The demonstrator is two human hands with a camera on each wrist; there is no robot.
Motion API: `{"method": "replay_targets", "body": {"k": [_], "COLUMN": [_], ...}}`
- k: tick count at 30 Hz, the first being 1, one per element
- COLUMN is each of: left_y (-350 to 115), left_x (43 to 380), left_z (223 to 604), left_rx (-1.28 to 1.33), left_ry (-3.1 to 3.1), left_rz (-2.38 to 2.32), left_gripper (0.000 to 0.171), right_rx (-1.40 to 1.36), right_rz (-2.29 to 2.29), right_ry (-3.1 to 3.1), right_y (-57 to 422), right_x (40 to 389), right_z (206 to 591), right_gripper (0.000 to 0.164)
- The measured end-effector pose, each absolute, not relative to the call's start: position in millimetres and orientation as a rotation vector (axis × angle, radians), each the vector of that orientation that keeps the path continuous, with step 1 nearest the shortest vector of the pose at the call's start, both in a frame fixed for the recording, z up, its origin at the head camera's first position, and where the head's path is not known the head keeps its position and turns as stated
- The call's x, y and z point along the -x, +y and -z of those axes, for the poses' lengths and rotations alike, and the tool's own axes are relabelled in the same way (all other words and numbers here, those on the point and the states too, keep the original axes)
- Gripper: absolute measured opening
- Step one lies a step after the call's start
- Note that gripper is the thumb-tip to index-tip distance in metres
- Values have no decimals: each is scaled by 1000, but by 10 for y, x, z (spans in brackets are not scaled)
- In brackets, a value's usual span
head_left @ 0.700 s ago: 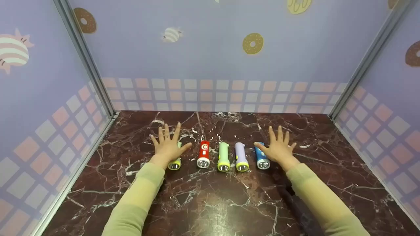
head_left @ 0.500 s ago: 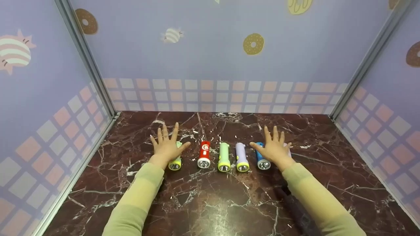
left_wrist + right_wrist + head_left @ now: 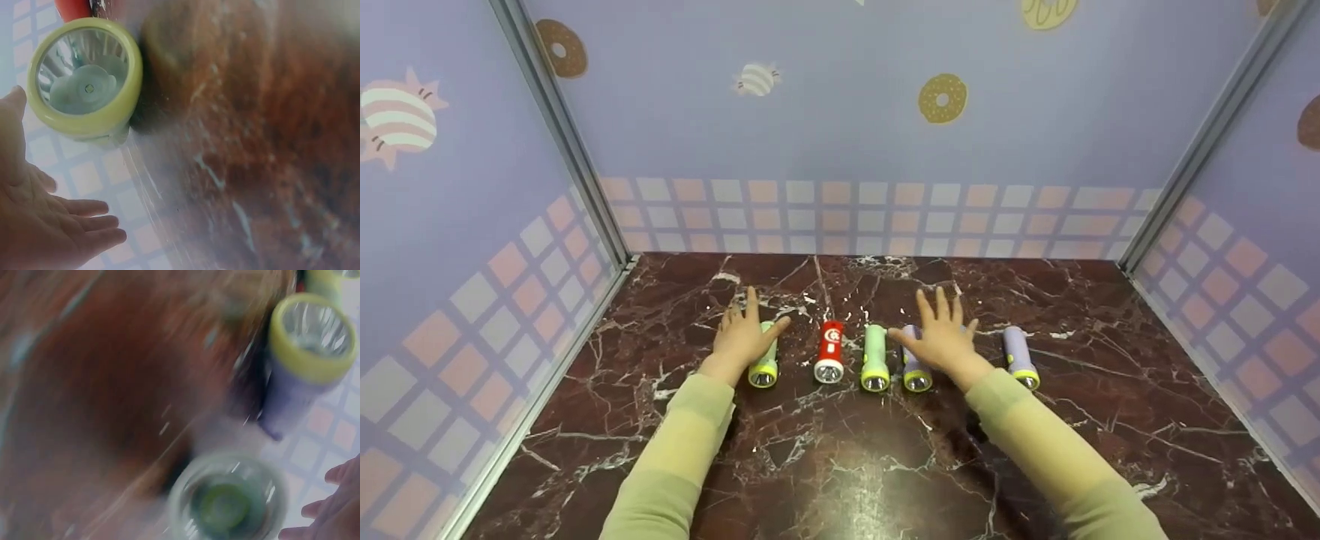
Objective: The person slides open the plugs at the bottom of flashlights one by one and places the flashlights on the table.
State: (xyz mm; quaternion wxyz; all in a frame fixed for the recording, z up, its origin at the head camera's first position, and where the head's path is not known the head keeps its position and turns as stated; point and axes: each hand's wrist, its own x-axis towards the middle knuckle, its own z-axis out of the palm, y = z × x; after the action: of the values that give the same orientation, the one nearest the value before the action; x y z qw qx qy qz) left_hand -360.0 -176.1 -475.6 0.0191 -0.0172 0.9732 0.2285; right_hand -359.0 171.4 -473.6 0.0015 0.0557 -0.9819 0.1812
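Observation:
Several flashlights stand in a row on the dark red marbled table. My left hand (image 3: 741, 337) hovers with fingers spread at the left green flashlight (image 3: 763, 372), whose yellow-rimmed lens (image 3: 84, 79) fills a corner of the left wrist view. To its right lie a red flashlight (image 3: 830, 352) and a second green flashlight (image 3: 874, 356). My right hand (image 3: 943, 343), fingers extended, covers part of a purple flashlight (image 3: 917, 376). Another purple flashlight (image 3: 1018, 356) lies at the far right. A pale-rimmed flashlight (image 3: 228, 506) appears in the right wrist view; the right hand mostly hides it from the head view.
Purple panels with printed sweets enclose the table on the left, the back wall (image 3: 855, 127) and the right. Metal corner posts (image 3: 574, 157) join them. The marbled tabletop (image 3: 825, 465) extends in front of the row.
My right hand has moved left from the blue flashlight to the purple one, uncovering the far-right purple flashlight. My left hand has stayed nearly in place, its fingers drawn closer together.

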Motion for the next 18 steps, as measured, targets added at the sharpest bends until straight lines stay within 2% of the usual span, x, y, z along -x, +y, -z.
{"method": "replay_targets", "body": {"k": [13, 18], "left_y": [-1766, -1771], "left_x": [3619, 3618], "left_z": [4747, 4744], "left_rx": [184, 178], "left_ry": [2944, 2929], "left_rz": [-859, -920], "left_gripper": [88, 82], "right_rx": [-301, -364], "right_rz": [-575, -595], "right_ry": [-3092, -3071], "right_y": [1150, 897], "right_x": [3494, 3436], "right_z": [4676, 4630], "right_gripper": [96, 87]}}
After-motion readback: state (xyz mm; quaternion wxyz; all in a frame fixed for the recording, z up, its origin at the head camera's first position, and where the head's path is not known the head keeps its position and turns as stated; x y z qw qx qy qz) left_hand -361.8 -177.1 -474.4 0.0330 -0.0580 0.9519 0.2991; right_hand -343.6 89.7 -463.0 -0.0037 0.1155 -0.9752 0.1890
